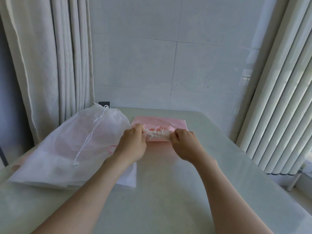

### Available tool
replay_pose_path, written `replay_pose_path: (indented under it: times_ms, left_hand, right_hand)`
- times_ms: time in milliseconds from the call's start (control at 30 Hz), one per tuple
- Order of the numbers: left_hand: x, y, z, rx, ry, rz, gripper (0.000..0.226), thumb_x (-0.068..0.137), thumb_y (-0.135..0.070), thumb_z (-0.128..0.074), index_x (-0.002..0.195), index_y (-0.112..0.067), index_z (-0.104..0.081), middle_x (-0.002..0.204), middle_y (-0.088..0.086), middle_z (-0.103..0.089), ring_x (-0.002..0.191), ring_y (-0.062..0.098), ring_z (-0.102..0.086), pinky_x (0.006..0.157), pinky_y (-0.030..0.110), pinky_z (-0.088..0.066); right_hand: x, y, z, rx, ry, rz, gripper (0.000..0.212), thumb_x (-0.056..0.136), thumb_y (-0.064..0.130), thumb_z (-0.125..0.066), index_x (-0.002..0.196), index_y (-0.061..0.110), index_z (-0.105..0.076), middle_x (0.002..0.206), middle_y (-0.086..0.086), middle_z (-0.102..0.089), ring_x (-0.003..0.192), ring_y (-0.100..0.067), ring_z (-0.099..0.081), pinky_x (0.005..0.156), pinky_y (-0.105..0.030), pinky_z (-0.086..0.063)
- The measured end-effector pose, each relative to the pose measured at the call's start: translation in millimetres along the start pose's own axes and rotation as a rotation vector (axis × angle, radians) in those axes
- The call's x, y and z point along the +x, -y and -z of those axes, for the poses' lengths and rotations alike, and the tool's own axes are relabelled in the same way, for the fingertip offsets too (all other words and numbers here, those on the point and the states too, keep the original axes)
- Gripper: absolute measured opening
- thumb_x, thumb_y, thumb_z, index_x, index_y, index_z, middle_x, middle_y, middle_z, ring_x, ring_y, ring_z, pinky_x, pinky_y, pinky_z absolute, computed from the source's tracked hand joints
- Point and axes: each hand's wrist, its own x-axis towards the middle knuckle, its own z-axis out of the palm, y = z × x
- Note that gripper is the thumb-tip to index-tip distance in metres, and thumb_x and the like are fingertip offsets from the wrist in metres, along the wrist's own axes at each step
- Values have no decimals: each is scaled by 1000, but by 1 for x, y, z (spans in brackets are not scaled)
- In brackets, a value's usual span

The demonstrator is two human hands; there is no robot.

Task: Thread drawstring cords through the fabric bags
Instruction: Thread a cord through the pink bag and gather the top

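A pink fabric bag lies flat at the table's middle, its near hem bunched into a whitish gathered strip. My left hand pinches the strip's left end, where a thin white cord shows. My right hand pinches its right end. To the left lies a large white mesh bag with a white drawstring cord trailing over it; pink cord loops show beside my left wrist.
The pale glossy table reaches back to a tiled wall. Curtains hang at the left, and a ribbed white radiator stands at the right. A dark small object sits at the far table edge behind the mesh bag.
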Motion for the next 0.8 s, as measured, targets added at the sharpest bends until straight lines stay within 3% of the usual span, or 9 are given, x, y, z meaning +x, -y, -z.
replay_pose_path:
  times_ms: [133,233,367,467,600,667,800]
  left_hand:
    - [-1,-6,-1,6,-38,40,41,107,-27,-47,69,-23,-35,64,-4,-44,71,33,-44,62,39,-29]
    - [0,0,-1,-15,-54,36,50,106,-35,-55,64,-18,-34,57,-2,-45,66,34,-45,58,40,-33]
    - [2,3,3,-26,-56,42,45,105,-40,-58,69,-14,-47,66,-2,-63,75,36,-59,66,41,-48]
    - [4,5,12,47,-83,61,39,106,-36,-56,72,-18,-52,73,0,-62,80,39,-57,66,41,-45]
    - [4,3,20,122,-131,72,49,108,-34,-54,65,-25,-32,81,11,-67,78,40,-50,64,39,-32]
    - [0,0,20,182,-203,19,48,109,-30,-53,68,-26,-27,82,14,-70,72,38,-44,67,39,-29]
    - [-4,3,20,266,-211,-78,22,111,-27,-36,89,-24,-37,84,6,-67,74,37,-57,73,40,-31]
  right_hand:
    - [4,-4,-5,60,-45,-66,44,107,33,-46,70,10,-44,64,-5,-49,62,-24,-42,56,-37,-32]
    - [5,-8,-5,129,-72,-120,49,105,39,-55,65,14,-41,60,0,-45,61,-20,-41,56,-34,-31]
    - [9,-10,-1,202,-85,-205,44,103,35,-60,71,10,-44,63,-3,-45,64,-24,-41,57,-34,-31]
    - [10,-13,3,226,-139,-252,39,102,30,-62,73,8,-48,67,-7,-51,68,-27,-46,61,-35,-36]
    - [11,-15,4,221,-202,-273,34,101,27,-61,75,8,-52,70,-4,-58,77,-33,-55,70,-39,-44]
    - [10,-13,2,125,-232,-231,33,102,29,-59,74,14,-49,67,0,-55,75,-32,-53,75,-40,-40]
    - [6,-13,3,124,-164,-156,38,106,35,-41,82,11,-60,77,-4,-65,80,-33,-58,79,-42,-49]
